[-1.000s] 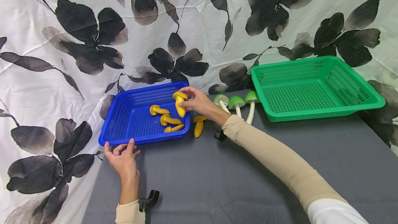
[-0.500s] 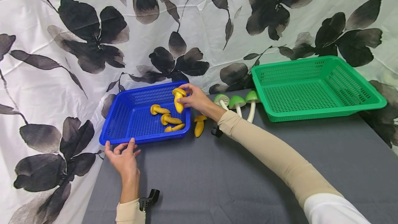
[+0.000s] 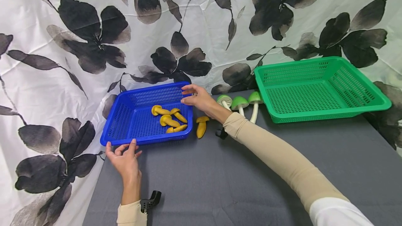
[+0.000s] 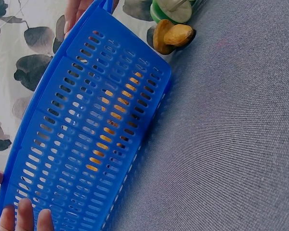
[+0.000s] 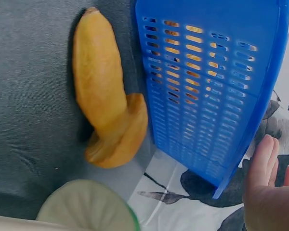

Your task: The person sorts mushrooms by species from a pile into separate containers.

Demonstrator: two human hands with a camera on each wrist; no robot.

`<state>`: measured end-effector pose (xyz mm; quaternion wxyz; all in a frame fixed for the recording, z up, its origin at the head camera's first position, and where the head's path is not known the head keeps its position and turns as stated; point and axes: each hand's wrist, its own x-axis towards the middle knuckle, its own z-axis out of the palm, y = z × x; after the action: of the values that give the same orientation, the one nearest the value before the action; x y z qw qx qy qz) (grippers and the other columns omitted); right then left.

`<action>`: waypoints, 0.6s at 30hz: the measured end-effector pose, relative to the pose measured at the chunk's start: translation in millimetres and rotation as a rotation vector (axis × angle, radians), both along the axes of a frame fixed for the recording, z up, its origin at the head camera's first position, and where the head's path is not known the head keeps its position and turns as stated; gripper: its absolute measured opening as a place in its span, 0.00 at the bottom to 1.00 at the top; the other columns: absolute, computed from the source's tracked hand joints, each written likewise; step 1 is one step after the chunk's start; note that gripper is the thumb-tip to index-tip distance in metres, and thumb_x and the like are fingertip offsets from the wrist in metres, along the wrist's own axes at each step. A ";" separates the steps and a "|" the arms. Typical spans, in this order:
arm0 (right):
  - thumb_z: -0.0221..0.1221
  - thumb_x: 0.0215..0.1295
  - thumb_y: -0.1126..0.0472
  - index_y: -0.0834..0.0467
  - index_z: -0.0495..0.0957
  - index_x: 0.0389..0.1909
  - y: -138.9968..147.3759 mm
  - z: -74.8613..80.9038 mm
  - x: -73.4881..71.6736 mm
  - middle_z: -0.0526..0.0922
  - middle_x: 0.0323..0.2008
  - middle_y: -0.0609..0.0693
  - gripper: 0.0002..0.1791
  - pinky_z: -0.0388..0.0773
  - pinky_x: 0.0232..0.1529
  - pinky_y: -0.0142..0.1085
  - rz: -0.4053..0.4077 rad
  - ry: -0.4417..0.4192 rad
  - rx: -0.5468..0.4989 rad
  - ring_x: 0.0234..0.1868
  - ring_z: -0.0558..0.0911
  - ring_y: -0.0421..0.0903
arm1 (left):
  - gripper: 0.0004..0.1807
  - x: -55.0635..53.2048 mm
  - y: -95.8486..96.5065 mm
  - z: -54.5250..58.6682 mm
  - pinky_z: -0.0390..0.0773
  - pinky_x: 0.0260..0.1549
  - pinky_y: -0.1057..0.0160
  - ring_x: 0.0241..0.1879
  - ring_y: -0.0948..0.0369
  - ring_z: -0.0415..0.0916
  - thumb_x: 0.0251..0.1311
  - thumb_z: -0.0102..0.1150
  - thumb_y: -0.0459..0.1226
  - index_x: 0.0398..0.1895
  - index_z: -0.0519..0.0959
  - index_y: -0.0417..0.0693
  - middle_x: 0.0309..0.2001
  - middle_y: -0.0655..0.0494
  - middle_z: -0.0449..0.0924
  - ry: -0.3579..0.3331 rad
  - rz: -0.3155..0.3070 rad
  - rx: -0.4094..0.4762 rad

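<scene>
In the head view, yellow toy mushrooms point(image 3: 170, 121) lie in the blue plastic basket point(image 3: 125, 137). My left hand point(image 3: 124, 161) rests at its near-left rim, thumb tip on the edge; in the left wrist view several fingertips point(image 4: 25, 214) touch or nearly touch the outer wall. Over the right rim hovers my right hand point(image 3: 201, 100), fingers spread and holding nothing. One more yellow mushroom point(image 3: 202, 127) lies on the cloth just right of the basket, close up in the right wrist view. Beyond my right wrist lie three green-capped white-stemmed mushrooms point(image 3: 239, 103), partly hidden by the forearm.
A green plastic basket point(image 3: 314, 116) stands at the back right. Grey cloth point(image 3: 251, 184) covers the table, and a floral curtain point(image 3: 216, 27) hangs right behind both baskets.
The yellow mushroom that my right hand held over the blue basket now lies inside it with the others. The right hand's fingers have parted. My left hand stays in place.
</scene>
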<state>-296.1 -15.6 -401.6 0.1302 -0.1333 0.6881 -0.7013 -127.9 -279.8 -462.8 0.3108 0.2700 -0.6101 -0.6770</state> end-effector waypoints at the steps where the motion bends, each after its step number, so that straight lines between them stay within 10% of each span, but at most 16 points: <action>1: 0.69 0.64 0.66 0.56 0.75 0.62 2.1 -0.6 0.6 0.79 0.58 0.56 0.26 0.83 0.56 0.43 0.002 0.011 0.010 0.52 0.84 0.52 | 0.53 0.0 0.3 0.4 0.87 0.30 0.63 0.34 0.59 0.84 0.59 0.73 0.38 0.80 0.47 0.61 0.46 0.49 0.71 0.002 0.000 0.002; 18: 0.67 0.65 0.69 0.59 0.69 0.69 29.7 -27.8 14.6 0.80 0.59 0.58 0.32 0.83 0.56 0.44 0.010 0.040 -0.014 0.57 0.82 0.55 | 0.53 -0.3 -0.4 0.5 0.87 0.29 0.64 0.34 0.59 0.84 0.59 0.73 0.37 0.80 0.47 0.61 0.47 0.47 0.71 0.009 -0.001 0.005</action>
<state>-281.4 14.1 -429.5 0.1188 -0.1516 0.6851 -0.7025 -128.2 -280.2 -462.3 0.3127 0.2673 -0.6072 -0.6798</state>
